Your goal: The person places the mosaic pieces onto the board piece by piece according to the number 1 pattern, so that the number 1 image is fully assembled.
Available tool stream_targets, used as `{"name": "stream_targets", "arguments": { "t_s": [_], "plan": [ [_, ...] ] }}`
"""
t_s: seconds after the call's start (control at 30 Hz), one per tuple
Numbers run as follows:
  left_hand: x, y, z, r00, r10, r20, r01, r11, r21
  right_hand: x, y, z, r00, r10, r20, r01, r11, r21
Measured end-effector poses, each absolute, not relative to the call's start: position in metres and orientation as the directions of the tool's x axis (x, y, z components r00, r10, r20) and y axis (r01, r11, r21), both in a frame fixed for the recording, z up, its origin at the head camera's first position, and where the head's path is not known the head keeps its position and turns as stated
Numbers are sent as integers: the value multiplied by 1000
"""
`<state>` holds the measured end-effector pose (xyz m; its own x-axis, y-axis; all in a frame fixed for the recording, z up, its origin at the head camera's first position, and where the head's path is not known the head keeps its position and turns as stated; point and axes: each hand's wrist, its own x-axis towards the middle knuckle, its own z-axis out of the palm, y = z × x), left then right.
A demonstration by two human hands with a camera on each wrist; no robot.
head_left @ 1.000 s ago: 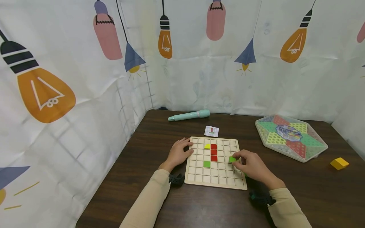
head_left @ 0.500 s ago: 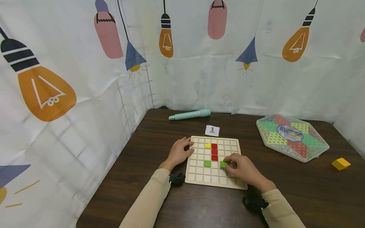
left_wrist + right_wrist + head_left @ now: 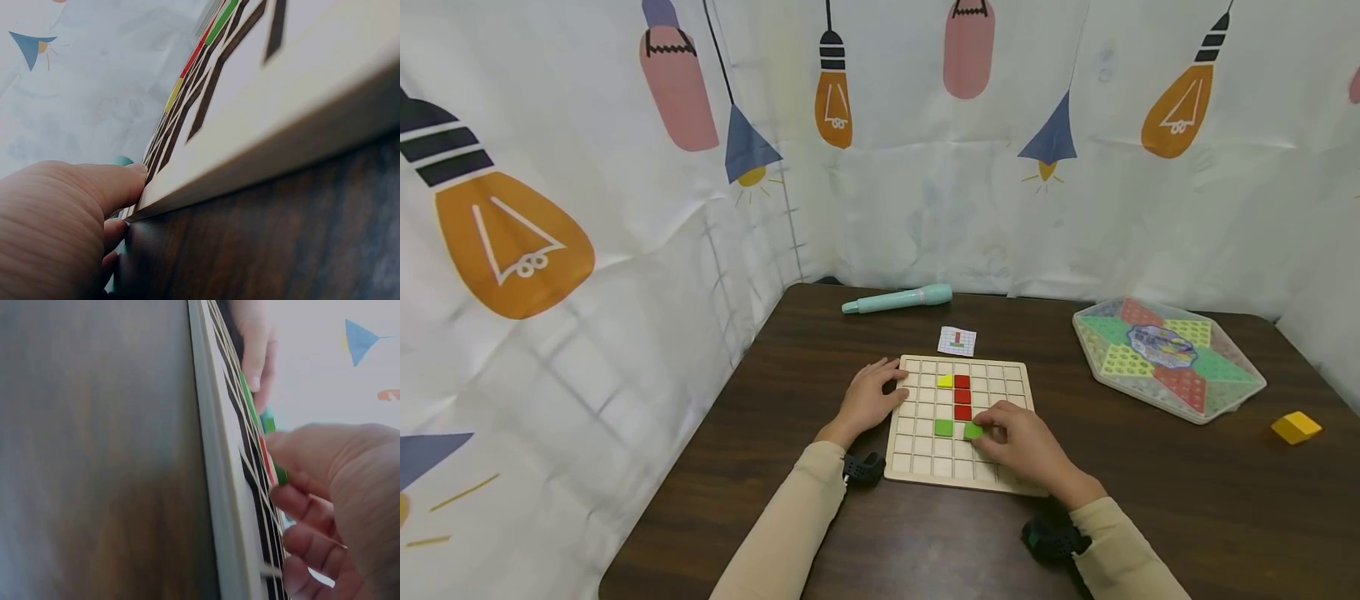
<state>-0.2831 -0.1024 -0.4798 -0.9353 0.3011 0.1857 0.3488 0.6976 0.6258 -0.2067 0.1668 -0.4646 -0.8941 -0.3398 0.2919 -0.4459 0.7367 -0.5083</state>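
Note:
A wooden grid board lies on the dark table. On it sit a yellow tile, three red tiles in a column and a green tile. My right hand pinches a second green tile just right of the first, low over the board; the right wrist view shows the same green tile at my thumb. My left hand rests with relaxed fingers on the board's left edge.
A small pattern card lies behind the board, a teal pen-like tool further back. A hexagonal game box stands at the right, a yellow block near the right edge. Printed curtains wall in the table.
My right hand has carried the green tile leftward across the board, from its right side to beside the other green tile. The left hand has stayed put.

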Motion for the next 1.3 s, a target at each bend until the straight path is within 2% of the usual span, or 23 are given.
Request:
{"name": "stream_targets", "arguments": {
  "t_s": [0.2, 1.0, 1.3],
  "plan": [
    [-284, -102, -480, -940, 293, 177, 337, 698, 632, -207, 160, -466, -905, -318, 284, -421, 773, -475],
    [-285, -100, -479, -941, 290, 176, 335, 712, 617, -204, 152, -467, -910, -288, 299, -405, 774, -487],
    [-284, -100, -478, -941, 293, 169, 332, 706, 626, -205, 150, -467, -927, -252, 277, -365, 770, -522]
  ]
}}
